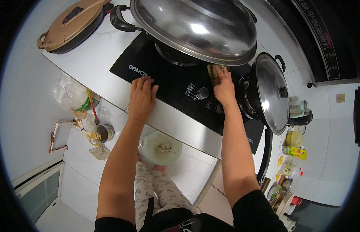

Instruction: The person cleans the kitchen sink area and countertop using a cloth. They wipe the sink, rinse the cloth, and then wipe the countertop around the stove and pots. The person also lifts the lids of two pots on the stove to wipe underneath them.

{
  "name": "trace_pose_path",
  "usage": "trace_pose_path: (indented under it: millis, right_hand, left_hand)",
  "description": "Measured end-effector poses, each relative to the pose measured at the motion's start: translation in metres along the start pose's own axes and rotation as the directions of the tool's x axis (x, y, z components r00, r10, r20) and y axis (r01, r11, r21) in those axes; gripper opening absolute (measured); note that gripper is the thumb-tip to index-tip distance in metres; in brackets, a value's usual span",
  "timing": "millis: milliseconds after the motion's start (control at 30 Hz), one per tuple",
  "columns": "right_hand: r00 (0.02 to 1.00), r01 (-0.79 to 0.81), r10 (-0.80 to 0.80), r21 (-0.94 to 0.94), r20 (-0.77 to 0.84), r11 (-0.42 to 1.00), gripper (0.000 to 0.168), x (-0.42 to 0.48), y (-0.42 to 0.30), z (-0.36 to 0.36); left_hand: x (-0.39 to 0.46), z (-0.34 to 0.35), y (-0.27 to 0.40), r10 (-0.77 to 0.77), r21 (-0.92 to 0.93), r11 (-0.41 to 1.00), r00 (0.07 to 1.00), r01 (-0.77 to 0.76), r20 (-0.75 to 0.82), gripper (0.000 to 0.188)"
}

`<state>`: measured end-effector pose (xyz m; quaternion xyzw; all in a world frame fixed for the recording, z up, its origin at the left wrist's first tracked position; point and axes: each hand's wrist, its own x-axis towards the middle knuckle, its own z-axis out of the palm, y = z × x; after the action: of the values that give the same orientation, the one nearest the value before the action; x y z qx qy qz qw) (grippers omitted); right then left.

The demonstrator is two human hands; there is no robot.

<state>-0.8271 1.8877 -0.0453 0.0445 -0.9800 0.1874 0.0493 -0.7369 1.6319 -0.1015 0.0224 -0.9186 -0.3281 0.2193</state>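
Observation:
My right hand (224, 87) reaches across the black glass gas hob (174, 84) and presses a yellow-green cloth (212, 73) flat on it, between the two burners. Its fingertips lie just below the rim of a large wok's domed steel lid (197, 32). My left hand (142, 97) rests palm down at the hob's front edge, partly over the white countertop, with nothing visible in it. A round control knob (202, 93) stands between my hands. Part of the cloth is hidden by my fingers.
A lidded frying pan (273, 92) sits on the right burner, its long handle (265, 156) pointing towards me. A brown electric griddle (72, 23) lies at the far left. A pale green basin (162, 148) is below the counter. Condiments (294, 152) line the right wall.

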Motion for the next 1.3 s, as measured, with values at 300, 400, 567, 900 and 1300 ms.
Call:
trace_pose_path:
  millis: [300,400,567,900,1300]
  right_hand:
    - [0.949,0.050,0.012,-0.187,0.315,0.981,0.044,0.126,0.067,0.027]
    - [0.976,0.051,-0.055,0.023,0.211,0.998,0.043,0.123,0.076,0.036]
    - [0.994,0.048,-0.054,0.068,0.093,0.997,0.037,0.090,0.075,0.025]
    - [0.919,-0.011,-0.200,0.528,0.341,0.849,0.011,0.040,0.058,0.016]
    - [0.955,0.015,-0.120,0.358,0.272,0.934,0.039,0.065,0.065,0.024]
  left_hand:
    - [-0.001,-0.004,-0.001,-0.007,-0.048,0.999,1.000,0.008,0.015,0.020]
    - [0.000,-0.008,0.002,0.030,-0.074,0.997,0.999,-0.029,0.014,0.020]
    - [-0.002,-0.004,0.000,0.020,-0.014,1.000,0.999,-0.019,0.029,0.021]
    - [-0.003,-0.003,-0.004,0.067,0.045,0.997,0.998,-0.066,-0.016,0.024]
    - [-0.005,0.003,-0.007,0.078,0.038,0.996,0.996,-0.076,-0.047,0.029]
